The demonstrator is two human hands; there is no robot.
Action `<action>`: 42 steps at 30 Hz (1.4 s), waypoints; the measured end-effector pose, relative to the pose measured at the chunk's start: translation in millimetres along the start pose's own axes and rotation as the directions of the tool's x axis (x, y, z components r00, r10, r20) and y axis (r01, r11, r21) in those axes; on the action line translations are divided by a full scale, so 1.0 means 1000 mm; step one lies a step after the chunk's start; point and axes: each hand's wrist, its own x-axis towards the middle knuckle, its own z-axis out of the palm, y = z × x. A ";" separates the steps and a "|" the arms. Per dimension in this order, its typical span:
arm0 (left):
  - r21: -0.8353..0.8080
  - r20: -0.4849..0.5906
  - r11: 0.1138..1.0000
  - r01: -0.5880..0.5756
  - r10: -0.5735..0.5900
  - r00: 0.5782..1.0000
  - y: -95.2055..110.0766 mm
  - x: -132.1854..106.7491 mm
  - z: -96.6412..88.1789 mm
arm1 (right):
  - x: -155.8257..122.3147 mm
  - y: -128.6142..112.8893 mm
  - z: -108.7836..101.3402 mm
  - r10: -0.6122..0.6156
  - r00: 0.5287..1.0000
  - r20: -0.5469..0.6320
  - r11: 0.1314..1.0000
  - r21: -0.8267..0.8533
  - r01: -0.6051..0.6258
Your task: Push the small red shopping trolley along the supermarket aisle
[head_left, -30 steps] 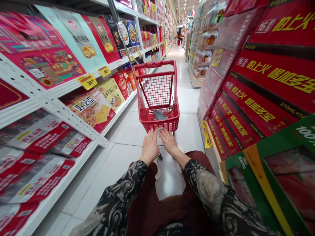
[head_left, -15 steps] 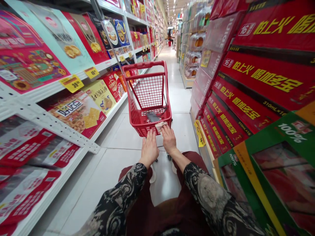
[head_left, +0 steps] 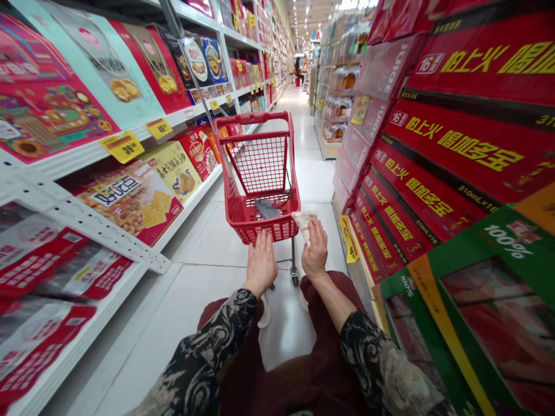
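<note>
A red plastic shopping cart (head_left: 260, 229) stands on the floor straight ahead, its mesh flap raised at the back. Against its near wall, close to the lower edge, lie the stretched fingers of my left hand (head_left: 261, 263); nothing shows in that hand. My right hand (head_left: 315, 254) is closed around a crumpled whitish cloth (head_left: 304, 222), just to the right of the cart's near right corner. The cloth's upper end sticks out beyond the fingers and its lower part is hidden by them. Inside the basket sits a grey, blurred-out object (head_left: 267, 208) with a dark cord.
Shelves (head_left: 173, 124) of boxed snacks with yellow price tags line the left side. Stacked red drink cartons (head_left: 455, 144) and green boxes (head_left: 485, 289) rise close on the right. Far down the aisle, a person (head_left: 298, 69) sits on something red.
My right hand has moved right and off the cart's near rim, taking the cloth with it. My left hand stays at the cart's near wall.
</note>
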 end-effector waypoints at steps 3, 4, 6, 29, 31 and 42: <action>-0.007 -0.011 1.000 0.003 -0.004 1.000 0.002 0.002 -0.003 | 0.008 -0.004 0.014 0.003 0.998 0.067 1.000 -0.026 -0.001; -0.009 -0.012 1.000 -0.002 0.002 1.000 0.002 0.002 -0.003 | 0.007 -0.004 0.021 0.002 0.993 0.115 0.999 -0.041 0.003; -0.010 -0.015 1.000 -0.016 0.016 1.000 0.002 0.001 -0.003 | 0.001 -0.003 0.036 0.011 0.979 0.205 0.997 -0.075 0.004; 0.116 0.000 0.992 0.051 -0.051 0.999 -0.030 -0.006 -0.001 | -0.022 -0.033 0.062 -0.201 0.898 0.392 0.975 -0.009 0.222; 0.115 0.024 0.992 0.051 -0.054 0.998 -0.032 -0.009 0.001 | -0.032 -0.028 0.062 -0.187 0.861 0.472 0.976 -0.010 0.218; 0.101 -0.029 0.981 0.163 -0.161 0.987 -0.050 -0.011 0.007 | -0.002 -0.067 0.035 -0.337 0.915 0.223 0.941 0.048 0.335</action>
